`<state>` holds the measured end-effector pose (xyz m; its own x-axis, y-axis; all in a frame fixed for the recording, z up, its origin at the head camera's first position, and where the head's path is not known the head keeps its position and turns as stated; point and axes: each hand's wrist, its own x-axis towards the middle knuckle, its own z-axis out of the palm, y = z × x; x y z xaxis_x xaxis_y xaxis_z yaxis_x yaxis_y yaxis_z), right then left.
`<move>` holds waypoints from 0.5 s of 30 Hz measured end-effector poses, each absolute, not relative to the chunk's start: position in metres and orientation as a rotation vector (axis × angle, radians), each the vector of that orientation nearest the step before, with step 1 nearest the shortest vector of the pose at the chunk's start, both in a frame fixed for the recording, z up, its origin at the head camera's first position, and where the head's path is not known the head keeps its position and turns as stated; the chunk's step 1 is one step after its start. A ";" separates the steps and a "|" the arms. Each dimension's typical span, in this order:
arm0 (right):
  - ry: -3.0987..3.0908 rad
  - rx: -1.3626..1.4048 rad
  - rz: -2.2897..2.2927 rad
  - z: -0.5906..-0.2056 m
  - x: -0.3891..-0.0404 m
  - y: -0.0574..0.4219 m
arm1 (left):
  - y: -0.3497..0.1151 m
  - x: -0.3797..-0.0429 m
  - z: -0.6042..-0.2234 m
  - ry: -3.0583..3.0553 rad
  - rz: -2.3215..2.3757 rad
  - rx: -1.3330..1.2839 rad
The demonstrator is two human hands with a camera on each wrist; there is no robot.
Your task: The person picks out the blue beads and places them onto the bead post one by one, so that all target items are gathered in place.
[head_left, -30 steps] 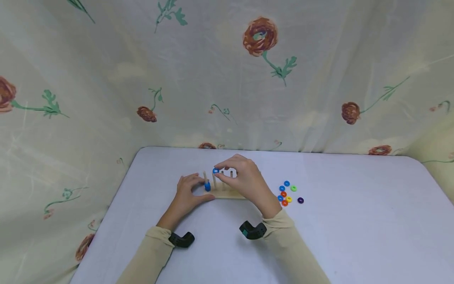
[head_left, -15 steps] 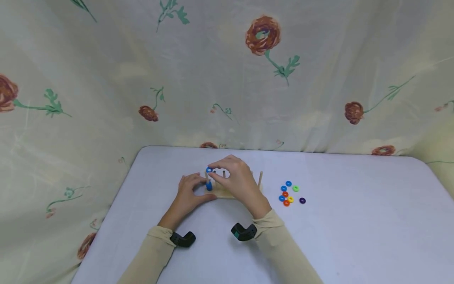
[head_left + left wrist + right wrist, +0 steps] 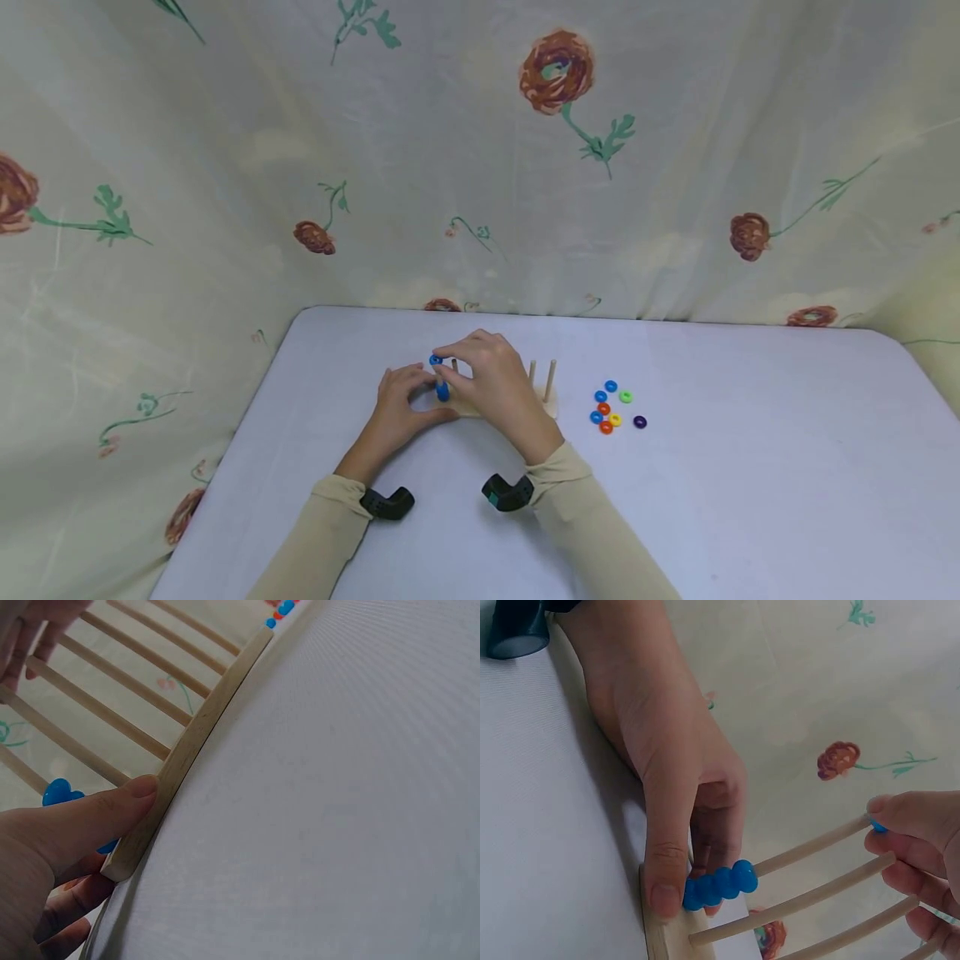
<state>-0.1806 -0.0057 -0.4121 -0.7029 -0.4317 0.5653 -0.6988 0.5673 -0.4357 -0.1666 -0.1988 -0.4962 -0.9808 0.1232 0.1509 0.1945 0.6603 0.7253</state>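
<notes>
Thumb and fingers of my left hand (image 3: 397, 408) grip the left end of a wooden peg board (image 3: 546, 406), which stands on the table. Between thumb and fingertips my right hand (image 3: 491, 382) pinches a small blue ring (image 3: 436, 360). In the right wrist view that blue ring (image 3: 878, 826) is right at the tip of the leftmost peg (image 3: 810, 847), mostly covered by the fingers. Lower on the same peg sits a stack of several blue rings (image 3: 724, 886), close beside my left thumb. The other pegs that show, such as one in the left wrist view (image 3: 101, 709), carry no rings.
Right of the board lie loose rings: several blue ones (image 3: 611, 387), a green ring (image 3: 626, 397), two orange-red rings (image 3: 606, 427), a yellow ring (image 3: 615, 420) and a dark purple ring (image 3: 640, 422). A flowered curtain (image 3: 420, 167) hangs behind the white table (image 3: 750, 467).
My right hand has moved left with the blue ring, from beside the second peg to the top of the leftmost one. My left hand keeps its grip on the board.
</notes>
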 end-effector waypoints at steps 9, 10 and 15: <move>-2.396 0.919 0.896 -0.415 -0.179 -0.009 | -0.200 -0.167 -0.497 -2.800 -1.220 -0.274; -2.394 0.922 0.895 -0.415 -0.179 -0.009 | -0.200 -0.167 -0.497 -2.797 -1.219 -0.278; -2.361 0.933 0.899 -0.414 -0.179 -0.009 | -0.200 -0.167 -0.497 -2.784 -1.212 -0.292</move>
<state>-0.1790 -0.0091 -0.4145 -0.6731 -0.4325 0.6000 -0.7220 0.5601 -0.4062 -0.1669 -0.2001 -0.4975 -0.9775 0.1384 0.1590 0.2107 0.6664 0.7152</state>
